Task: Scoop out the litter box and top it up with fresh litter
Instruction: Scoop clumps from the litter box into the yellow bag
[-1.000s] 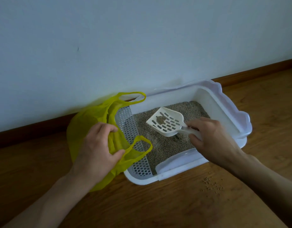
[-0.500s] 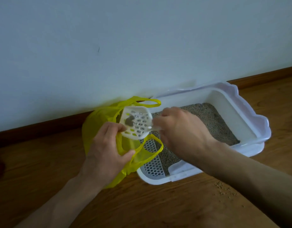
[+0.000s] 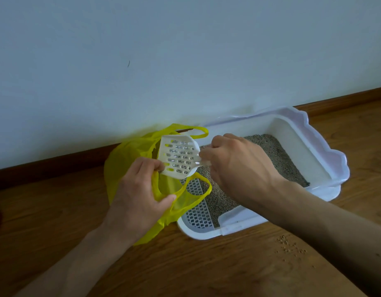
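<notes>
A white litter box (image 3: 318,144) with grey litter (image 3: 279,159) stands on the wooden floor against the wall. Its left end has a grated step (image 3: 198,209). A yellow plastic bag (image 3: 123,163) lies at the box's left end. My left hand (image 3: 140,194) grips the bag's near edge and holds its mouth open. My right hand (image 3: 234,163) holds the handle of a white slotted scoop (image 3: 177,157). The scoop is tipped on its side over the bag's mouth, and no clump shows on it.
A white wall and a dark wooden skirting board (image 3: 56,163) run behind the box. Several spilled litter grains (image 3: 290,247) lie on the floor in front of the box's right half. Bare wooden floor (image 3: 185,266) spreads toward me.
My right hand carried the scoop with a clump from over the litter to the bag's mouth and tipped it; the clump is gone from the scoop. My left hand kept its grip on the bag.
</notes>
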Demonstrator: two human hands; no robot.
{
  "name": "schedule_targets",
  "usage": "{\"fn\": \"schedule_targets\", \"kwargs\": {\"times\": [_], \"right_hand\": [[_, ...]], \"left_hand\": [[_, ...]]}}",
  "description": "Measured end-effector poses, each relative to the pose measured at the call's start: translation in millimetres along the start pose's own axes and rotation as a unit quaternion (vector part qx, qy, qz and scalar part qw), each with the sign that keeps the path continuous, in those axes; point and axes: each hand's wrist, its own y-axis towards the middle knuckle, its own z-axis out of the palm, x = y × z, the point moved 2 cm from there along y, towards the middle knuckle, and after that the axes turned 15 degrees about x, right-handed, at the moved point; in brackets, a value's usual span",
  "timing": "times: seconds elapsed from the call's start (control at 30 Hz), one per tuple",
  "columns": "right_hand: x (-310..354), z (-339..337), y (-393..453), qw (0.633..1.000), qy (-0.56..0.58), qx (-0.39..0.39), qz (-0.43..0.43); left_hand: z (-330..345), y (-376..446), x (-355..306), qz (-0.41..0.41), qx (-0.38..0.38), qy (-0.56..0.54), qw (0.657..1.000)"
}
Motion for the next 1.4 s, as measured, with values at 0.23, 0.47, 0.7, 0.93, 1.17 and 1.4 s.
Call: {"fn": "schedule_targets", "kwargs": {"times": [0.23, 0.47, 0.7, 0.93, 1.17, 1.4], "right_hand": [[-11.9, 5.7, -8.6, 0.999, -0.012, 0.004, -0.043], [-20.2, 0.4, -9.8, 1.0, 0.014, 0.016, -0.014], [-75.6, 17.6, -24.1, 0.985, 0.128, 0.015, 0.112], [-107.0, 48.7, -39.8, 0.959, 0.138, 0.143, 0.203], [-119.9, 77.3, -15.2, 0.942, 0.133, 0.169, 0.258], [-130.4, 93.9, 9.8, 0.937, 0.16, 0.125, 0.284]], "left_hand": [[2.0, 2.4, -3.4, 0.009, 0.001, -0.002, 1.0], [2.7, 2.0, -3.1, 0.01, 0.007, 0.0, 1.0], [3.1, 6.5, -1.9, 0.021, -0.001, 0.004, 1.0], [20.7, 18.0, -6.0, 0.034, 0.016, -0.006, 0.999], [28.5, 23.3, -2.8, 0.03, 0.02, -0.017, 0.999], [32.9, 28.2, 3.5, 0.02, 0.034, -0.023, 0.999]]}}
